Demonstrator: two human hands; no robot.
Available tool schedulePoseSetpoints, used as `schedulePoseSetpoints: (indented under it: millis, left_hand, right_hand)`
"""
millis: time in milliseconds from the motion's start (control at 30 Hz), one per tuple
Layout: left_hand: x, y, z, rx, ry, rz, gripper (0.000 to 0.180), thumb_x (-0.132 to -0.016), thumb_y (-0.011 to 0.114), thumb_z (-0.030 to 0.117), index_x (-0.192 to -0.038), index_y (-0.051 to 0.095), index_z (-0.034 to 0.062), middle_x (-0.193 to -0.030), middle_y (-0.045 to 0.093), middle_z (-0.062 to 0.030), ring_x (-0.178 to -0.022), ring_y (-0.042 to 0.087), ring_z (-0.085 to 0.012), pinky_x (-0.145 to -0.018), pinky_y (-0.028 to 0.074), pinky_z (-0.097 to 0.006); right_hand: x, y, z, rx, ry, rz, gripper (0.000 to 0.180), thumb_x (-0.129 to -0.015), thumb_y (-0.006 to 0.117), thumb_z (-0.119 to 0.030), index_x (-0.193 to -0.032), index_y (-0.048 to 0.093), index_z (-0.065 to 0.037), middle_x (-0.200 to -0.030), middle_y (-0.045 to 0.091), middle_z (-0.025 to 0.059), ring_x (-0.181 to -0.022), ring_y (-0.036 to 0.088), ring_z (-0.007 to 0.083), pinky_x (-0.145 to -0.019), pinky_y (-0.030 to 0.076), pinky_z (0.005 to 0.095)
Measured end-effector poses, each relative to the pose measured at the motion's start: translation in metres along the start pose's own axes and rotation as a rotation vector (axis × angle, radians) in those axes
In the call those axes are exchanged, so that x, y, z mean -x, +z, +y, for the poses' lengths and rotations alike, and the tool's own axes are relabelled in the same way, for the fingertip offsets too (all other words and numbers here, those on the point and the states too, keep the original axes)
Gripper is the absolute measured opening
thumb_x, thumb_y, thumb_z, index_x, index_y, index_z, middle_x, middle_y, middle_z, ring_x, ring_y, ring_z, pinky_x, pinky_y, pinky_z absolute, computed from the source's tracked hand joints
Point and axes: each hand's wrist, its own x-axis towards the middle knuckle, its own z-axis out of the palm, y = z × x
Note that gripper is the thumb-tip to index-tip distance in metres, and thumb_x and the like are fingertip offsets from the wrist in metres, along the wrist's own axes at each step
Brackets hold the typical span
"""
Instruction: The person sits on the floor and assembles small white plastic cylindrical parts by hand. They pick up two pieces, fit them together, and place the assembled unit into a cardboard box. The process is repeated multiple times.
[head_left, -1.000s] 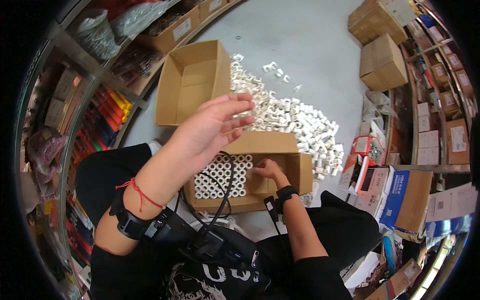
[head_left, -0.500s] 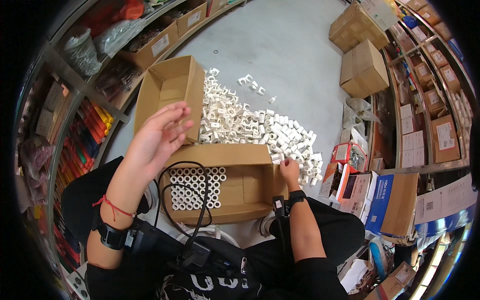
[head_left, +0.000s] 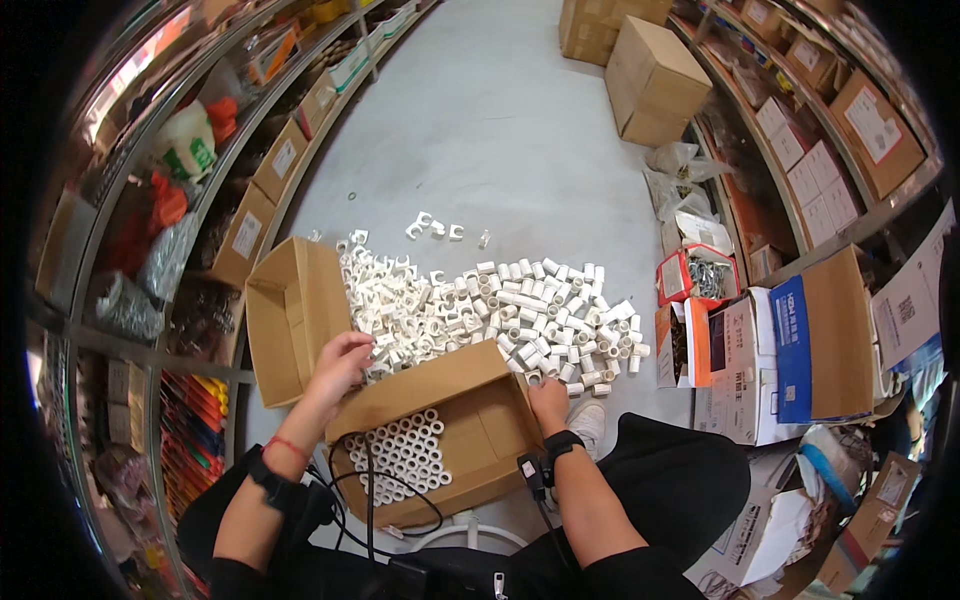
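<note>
On the floor (head_left: 480, 150), a box (head_left: 485, 415) held upright tubes (head_left: 400, 457), left grip (head_left: 340, 368) hung loosely open nearby, right grip (head_left: 550, 405) at the box's end, whether closed couldn't be told, white fittings (head_left: 560, 318) lay beyond.

Matt cardboard box (head_left: 428, 390), smooth plastic fittings (head_left: 550, 312)

The floor (head_left: 480, 140) at twelve o'clock is brightly, evenly lit. Shelves (head_left: 850, 226) are bowed and softened toward nine and three; glare is caught at ten. Dark trousers (head_left: 680, 462) at four are rendered almost featureless; corners are blacked out.
</note>
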Motion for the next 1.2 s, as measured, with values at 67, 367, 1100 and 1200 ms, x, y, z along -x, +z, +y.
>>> schedulePoseSetpoints:
  millis: [67, 367, 1100, 1200]
  left_hand:
    - [-0.038, 0.031, 0.004, -0.164, 0.109, -0.053, 0.018, -0.082, 0.055, 0.015, -0.097, 0.057, 0.0064, -0.09, 0.056, -0.0011, -0.073, 0.054, -0.0102, -0.064, 0.045, -0.022]
    - [-0.12, 0.203, -0.023, -0.495, 0.222, -0.584, 0.025, -0.081, 0.055, 0.02, -0.1, 0.059, 0.0048, -0.082, 0.06, -0.0042, -0.073, 0.055, -0.0116, -0.066, 0.046, -0.026]
    - [-0.152, 0.307, -0.116, -1.492, 0.417, -0.043, 0.031, -0.063, 0.068, 0.012, -0.086, 0.05, 0.0009, -0.079, 0.061, -0.0142, -0.077, 0.061, -0.0253, -0.062, 0.052, -0.031]
    - [-0.155, 0.298, -0.118, -1.456, 0.437, -0.09, 0.044, -0.056, 0.072, 0.019, -0.087, 0.046, -0.0003, -0.077, 0.06, -0.0153, -0.076, 0.059, -0.0309, -0.064, 0.051, -0.037]
  right_hand:
    - [-0.001, -0.008, -0.004, -0.001, 0.06, 0.008, 0.021, -0.071, 0.053, -0.019, -0.083, 0.058, -0.003, -0.086, 0.06, 0.0172, -0.08, 0.058, 0.0355, -0.07, 0.047, 0.0453]
    - [0.002, 0.0, 0.001, -0.115, -0.197, 0.31, 0.02, -0.067, 0.056, -0.008, -0.086, 0.052, -0.002, -0.112, 0.044, 0.0188, -0.097, 0.045, 0.0366, -0.083, 0.039, 0.0415]
    - [-0.002, -0.004, -0.001, -0.218, -0.052, 0.267, 0.025, -0.074, 0.054, -0.012, -0.096, 0.054, 0.0, -0.123, 0.04, 0.0143, -0.105, 0.044, 0.0339, -0.086, 0.039, 0.04]
    - [0.002, -0.004, -0.003, -0.268, -0.075, 0.298, 0.024, -0.072, 0.055, -0.01, -0.093, 0.056, 0.001, -0.121, 0.041, 0.0156, -0.105, 0.044, 0.0349, -0.086, 0.038, 0.0401]
